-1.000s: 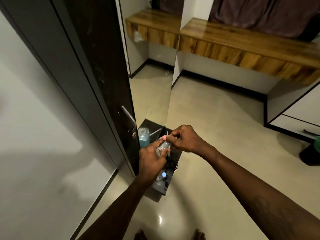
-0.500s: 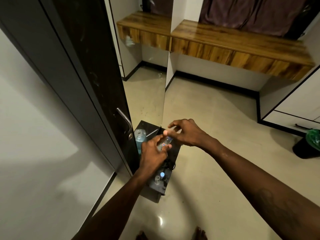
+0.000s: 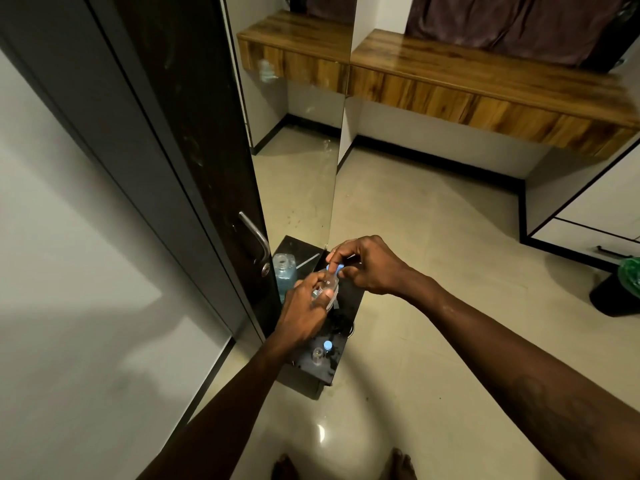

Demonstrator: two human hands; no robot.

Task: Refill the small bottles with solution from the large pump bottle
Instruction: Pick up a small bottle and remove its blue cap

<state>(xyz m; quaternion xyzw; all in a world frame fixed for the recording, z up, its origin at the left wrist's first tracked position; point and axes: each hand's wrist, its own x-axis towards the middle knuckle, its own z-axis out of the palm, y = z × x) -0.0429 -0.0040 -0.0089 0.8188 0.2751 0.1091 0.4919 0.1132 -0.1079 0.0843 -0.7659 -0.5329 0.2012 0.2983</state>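
Two bare feet (image 3: pixel 398 462) stand on the glossy floor, nearest of all, below both forearms. Under the left wrist, on a low black stand (image 3: pixel 313 375), sit two small bottles close together: one with a blue top (image 3: pixel 327 346) and, just nearer, a clear open one (image 3: pixel 317 353).

Above the stand, the left hand (image 3: pixel 301 317) has its fingers curled round a small clear bottle (image 3: pixel 327 284), held tilted with its neck toward the right hand. The right hand (image 3: pixel 374 265) meets it from the other side, thumb and fingertips pinching a blue cap (image 3: pixel 340 270) right at the bottle's mouth. Whether the cap is seated on the neck cannot be told.

Just beyond the left hand's knuckles the large bottle (image 3: pixel 284 275) stands on the stand, its neck open, with blue solution inside.

Farther past the left hand are a steel door handle (image 3: pixel 256 233) and a tall mirror (image 3: pixel 301 168). Well beyond the right hand runs a wooden shelf (image 3: pixel 485 81); far out to that hand's side sits a dark bin with a green liner (image 3: pixel 620 289).
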